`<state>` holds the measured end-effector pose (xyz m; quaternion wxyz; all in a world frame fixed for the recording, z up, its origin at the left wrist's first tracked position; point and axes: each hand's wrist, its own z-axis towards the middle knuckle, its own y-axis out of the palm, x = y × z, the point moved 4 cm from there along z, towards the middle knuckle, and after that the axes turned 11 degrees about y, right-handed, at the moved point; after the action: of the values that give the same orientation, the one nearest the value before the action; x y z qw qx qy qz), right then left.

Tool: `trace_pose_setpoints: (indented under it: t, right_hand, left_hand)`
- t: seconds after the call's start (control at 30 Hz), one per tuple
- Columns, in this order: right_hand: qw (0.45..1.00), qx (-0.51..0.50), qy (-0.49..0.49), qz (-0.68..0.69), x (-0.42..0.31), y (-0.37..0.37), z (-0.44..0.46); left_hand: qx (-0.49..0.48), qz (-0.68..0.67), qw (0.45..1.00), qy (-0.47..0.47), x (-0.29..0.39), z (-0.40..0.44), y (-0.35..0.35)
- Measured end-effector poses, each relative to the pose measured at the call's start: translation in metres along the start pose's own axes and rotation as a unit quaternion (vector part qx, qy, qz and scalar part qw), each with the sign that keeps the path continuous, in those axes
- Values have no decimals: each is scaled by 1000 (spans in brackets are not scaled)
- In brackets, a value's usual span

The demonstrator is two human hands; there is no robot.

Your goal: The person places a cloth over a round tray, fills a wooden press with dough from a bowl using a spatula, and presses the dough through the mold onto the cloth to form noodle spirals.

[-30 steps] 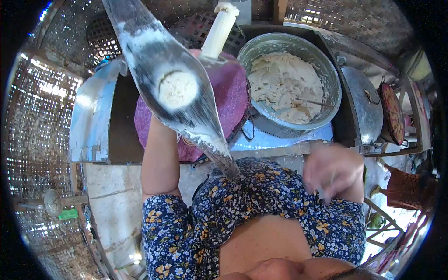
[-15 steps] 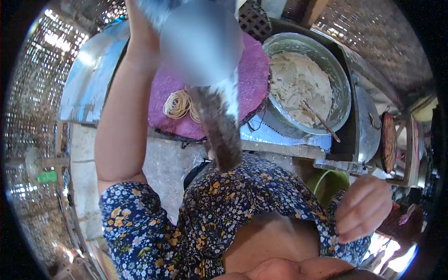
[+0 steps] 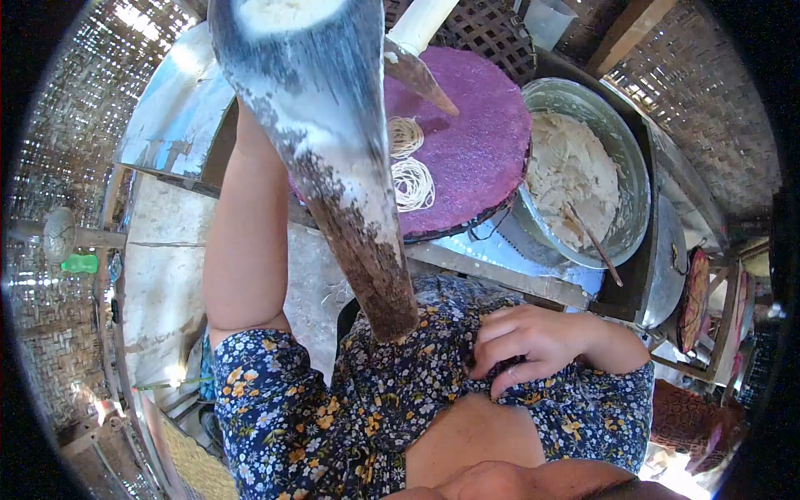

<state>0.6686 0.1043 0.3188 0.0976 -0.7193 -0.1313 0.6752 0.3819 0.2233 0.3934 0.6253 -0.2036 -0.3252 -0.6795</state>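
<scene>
A large wooden tool, whitened with flour or dough and tapering to a brown end, looms close in front of me. Pale dough shows in a hollow at its top. My left forearm reaches up behind it, so the left hand and its fingers are hidden. At the chest, my right hand has its fingers bent on the floral dress, closed on the cloth by the neckline. Beyond, coils of thin noodles lie on a round purple mat.
To the right stands a big metal basin of dough with a wooden stick in it. A second wooden piece and a pale pole jut over the mat. A rounded metal pot sits beyond the basin.
My right hand has come in from the right shoulder to the middle of the chest. The wooden tool fills more of the near view, and my view has shifted slightly.
</scene>
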Motion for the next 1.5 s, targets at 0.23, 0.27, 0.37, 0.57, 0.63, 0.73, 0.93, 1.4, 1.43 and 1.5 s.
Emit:
trace_pose_setpoints:
  t: [0.23, 0.27, 0.37, 0.57, 0.63, 0.73, 0.93, 1.4, 1.43, 1.5]
  right_hand:
    - [992, 110, -1, 67, -1, -5, 4]
    - [986, 135, 29, 97, 0, -5, 0]
    - [959, 188, 56, 205, -5, -7, -2]
    - [894, 175, -109, 398, -51, -27, 3]
    - [962, 120, -129, 207, -57, -29, 1]
    - [985, 76, -93, -128, -80, -42, -12]
    - [929, -226, -200, -213, -130, -17, -77]
    - [926, -273, -158, -206, -119, -12, -35]
    - [930, -265, -160, -199, -116, -13, -34]
    - [947, -219, -159, -172, -104, -22, -27]
  left_hand:
    - [20, 38, 999, 11, 1, -7, -2]
    - [21, 44, 999, 11, 1, -6, -2]
    - [20, 46, 999, 9, -3, 4, 1]
    - [23, 37, 999, 7, -1, 9, 3]
    - [24, 43, 999, 8, 5, 9, 1]
    - [21, 68, 997, 17, 23, 4, -2]
    - [-137, 546, 820, 102, 100, -18, 5]
    - [26, 242, 966, 89, 53, -52, -18]
    - [-1, 256, 960, 117, 54, -52, -19]
    - [18, 237, 966, 104, 53, -52, -16]
